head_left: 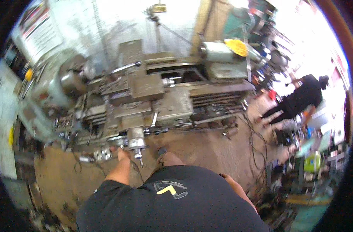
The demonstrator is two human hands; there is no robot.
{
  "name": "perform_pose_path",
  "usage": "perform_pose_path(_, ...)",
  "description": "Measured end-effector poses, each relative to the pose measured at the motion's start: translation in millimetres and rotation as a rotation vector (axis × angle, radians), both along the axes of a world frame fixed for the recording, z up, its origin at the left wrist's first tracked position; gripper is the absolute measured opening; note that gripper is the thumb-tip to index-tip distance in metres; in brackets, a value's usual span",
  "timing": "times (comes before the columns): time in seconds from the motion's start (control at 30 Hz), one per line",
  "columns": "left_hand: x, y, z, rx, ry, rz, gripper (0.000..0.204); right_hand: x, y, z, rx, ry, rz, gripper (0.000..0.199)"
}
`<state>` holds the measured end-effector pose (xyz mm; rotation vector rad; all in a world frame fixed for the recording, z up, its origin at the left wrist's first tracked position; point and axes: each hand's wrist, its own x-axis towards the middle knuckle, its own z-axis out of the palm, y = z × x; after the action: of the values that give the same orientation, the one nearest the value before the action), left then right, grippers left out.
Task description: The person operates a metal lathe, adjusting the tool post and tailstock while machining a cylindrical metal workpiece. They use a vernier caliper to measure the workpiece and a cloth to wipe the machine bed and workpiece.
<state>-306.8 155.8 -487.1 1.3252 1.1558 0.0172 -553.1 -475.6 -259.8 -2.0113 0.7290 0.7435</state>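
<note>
A metal lathe (145, 89) stretches across the view in front of me. My left hand (122, 152) reaches to its front, at the small shiny levers beside the cross-slide handwheel (136, 143). Blur smears its fingers, so whether they grip a lever does not show. Just left of this hand is a round silvery handwheel (103, 154). My right hand (227, 178) hangs low beside my body, away from the machine. A small dark thing shows at its fingertips; most of the fingers are hidden.
The lathe's chuck (72, 75) is at the left, its tailstock (221, 52) at the right with a yellow cloth (236, 47) on top. Cables (257, 149) lie on the brown floor. A person in black (302, 96) stands at the far right, near cluttered benches.
</note>
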Motion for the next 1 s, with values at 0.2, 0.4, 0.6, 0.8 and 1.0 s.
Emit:
perform_pose_path(0.2, -0.8, -37.6, 88.9, 0.763, 0.407, -0.631, 0.039, 83.6, -36.2, 16.8, -0.17, 0.098, 0.007, 0.03)
perform_pose_path(0.4, 12.4, -46.0, 142.9, 0.657, 0.568, -0.711, 0.039, 209.3, -48.4, 22.2, -0.009, -0.071, -0.069, 0.024)
perform_pose_path(0.6, 26.4, -46.8, 137.8, 0.502, 0.614, -0.497, 0.031, 393.7, -47.2, 74.9, 0.076, -0.513, -0.132, 0.013)
perform_pose_path(0.8, 14.4, -42.7, 124.6, 0.518, 0.611, -0.511, 0.036, 596.4, -50.3, 161.6, -0.451, -1.103, 0.222, 0.025)
perform_pose_path(1.0, -35.6, -67.9, 110.6, 0.51, 0.415, -0.228, 0.051, 730.4, -35.7, 183.4, -0.947, -1.316, 0.273, 0.034)
